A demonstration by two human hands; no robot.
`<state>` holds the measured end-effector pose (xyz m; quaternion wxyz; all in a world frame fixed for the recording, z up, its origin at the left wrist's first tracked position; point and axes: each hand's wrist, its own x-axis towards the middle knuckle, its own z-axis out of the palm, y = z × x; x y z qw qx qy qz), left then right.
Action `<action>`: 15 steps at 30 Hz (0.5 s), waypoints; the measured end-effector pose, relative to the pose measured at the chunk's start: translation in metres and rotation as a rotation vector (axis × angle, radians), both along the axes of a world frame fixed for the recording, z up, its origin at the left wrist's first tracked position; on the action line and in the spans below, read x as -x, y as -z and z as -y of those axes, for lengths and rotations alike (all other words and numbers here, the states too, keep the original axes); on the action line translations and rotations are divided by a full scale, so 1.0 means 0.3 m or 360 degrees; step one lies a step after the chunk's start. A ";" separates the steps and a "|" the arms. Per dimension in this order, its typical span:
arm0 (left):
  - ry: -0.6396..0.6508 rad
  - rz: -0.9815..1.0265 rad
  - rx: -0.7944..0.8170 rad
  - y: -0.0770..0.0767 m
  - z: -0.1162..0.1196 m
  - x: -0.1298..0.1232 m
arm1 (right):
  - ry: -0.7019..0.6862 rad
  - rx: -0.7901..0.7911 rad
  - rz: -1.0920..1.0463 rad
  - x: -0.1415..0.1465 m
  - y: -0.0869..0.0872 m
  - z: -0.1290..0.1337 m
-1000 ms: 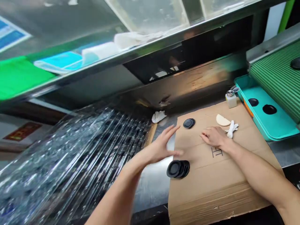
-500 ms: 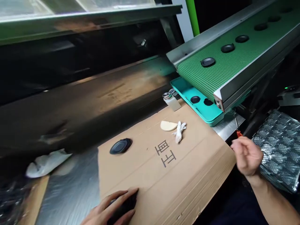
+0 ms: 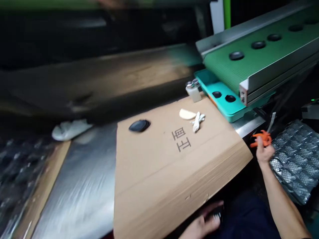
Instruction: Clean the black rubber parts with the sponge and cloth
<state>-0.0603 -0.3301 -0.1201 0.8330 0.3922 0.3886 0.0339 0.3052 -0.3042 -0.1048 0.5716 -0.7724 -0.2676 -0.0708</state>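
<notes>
My left hand (image 3: 205,224), partly cut off by the bottom edge, is closed around a small dark object (image 3: 218,211) with a light patch. Blur hides its exact kind. It is held beside the front edge of the cardboard stack (image 3: 149,172). My right hand (image 3: 265,152) grips an orange tool (image 3: 261,138) at the right of the stack; I cannot tell its kind. On the cardboard lie a small stack of black oval plastic parts (image 3: 139,125), a cream half-round pad (image 3: 187,114) and a crumpled white scrap (image 3: 197,122).
A green conveyor belt (image 3: 231,71) carries several black parts at the upper right. Below its end sits a turquoise tray (image 3: 233,114) with two black parts. A pump bottle (image 3: 193,93) stands beside it. Clear plastic trays (image 3: 296,159) are at the right; a white glove-like cloth (image 3: 71,129) lies left.
My left hand has left the cardboard top with the dark object and moved right, to the stack's front edge. The orange tool in my right hand now shows clearly. The view has shifted.
</notes>
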 end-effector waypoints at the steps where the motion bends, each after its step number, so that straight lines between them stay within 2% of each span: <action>1: -0.0275 0.0040 0.0189 0.044 0.014 -0.022 | 0.0026 -0.0090 0.0093 0.024 -0.055 0.059; 3: -0.0757 0.0164 0.0557 0.124 0.028 -0.046 | 0.0058 -0.0451 0.0222 0.065 -0.171 0.201; 4: -0.0888 0.0237 0.0683 0.158 0.031 -0.052 | -0.0096 -0.0584 0.0214 0.079 -0.226 0.274; 5: -0.0955 0.0294 0.0782 0.187 0.031 -0.057 | -0.0522 -0.0501 0.0045 0.089 -0.274 0.345; 6: -0.1001 0.0328 0.0848 0.209 0.028 -0.061 | -0.0924 -0.0310 -0.0277 0.096 -0.311 0.411; 7: -0.1043 0.0336 0.0894 0.225 0.025 -0.067 | -0.1225 -0.0055 -0.0581 0.105 -0.334 0.468; 8: -0.1106 0.0326 0.0912 0.234 0.020 -0.075 | -0.1404 0.0243 -0.0753 0.118 -0.342 0.515; 10: -0.1245 0.0294 0.0863 0.236 0.010 -0.094 | -0.1611 0.0950 -0.0789 0.164 -0.315 0.581; 12: -0.1321 0.0306 0.0781 0.223 0.004 -0.111 | -0.1672 0.1523 -0.0581 0.237 -0.252 0.609; 13: -0.1327 0.0326 0.0753 0.215 0.002 -0.117 | -0.1700 0.1693 -0.0448 0.278 -0.217 0.612; 15: -0.1330 0.0356 0.0716 0.201 0.001 -0.120 | -0.1776 0.1789 -0.0200 0.355 -0.156 0.608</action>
